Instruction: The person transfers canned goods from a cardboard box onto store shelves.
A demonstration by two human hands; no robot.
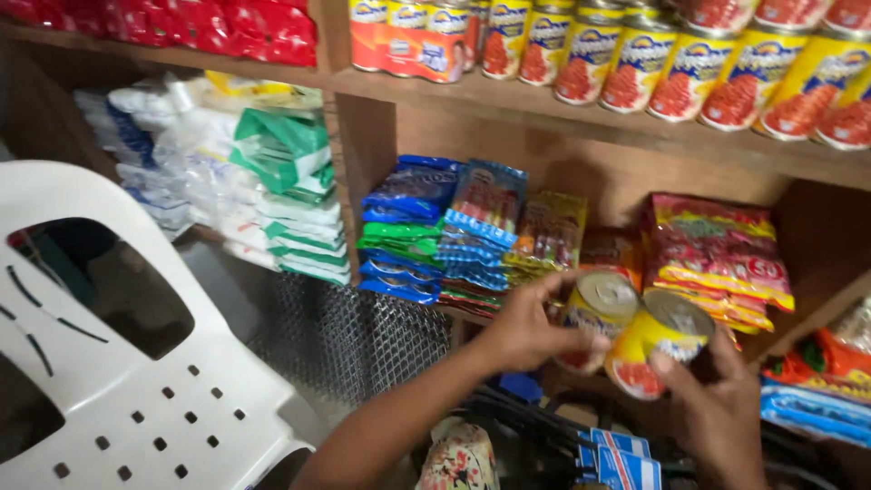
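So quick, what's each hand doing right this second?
Left hand: closed around a yellow can, fingers wrapped over its side.
Right hand: holding a second yellow can from below, thumb on its label.

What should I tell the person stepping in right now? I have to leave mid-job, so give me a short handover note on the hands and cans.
Left hand: grips one yellow can, lid facing the camera.
Right hand: holds a second yellow can from below, touching the first.
Both cans are in front of the snack packet shelf, not on any shelf.
Done: a row of matching cans stands on the top shelf.
Left: these two cans are in hand, not yet set down.
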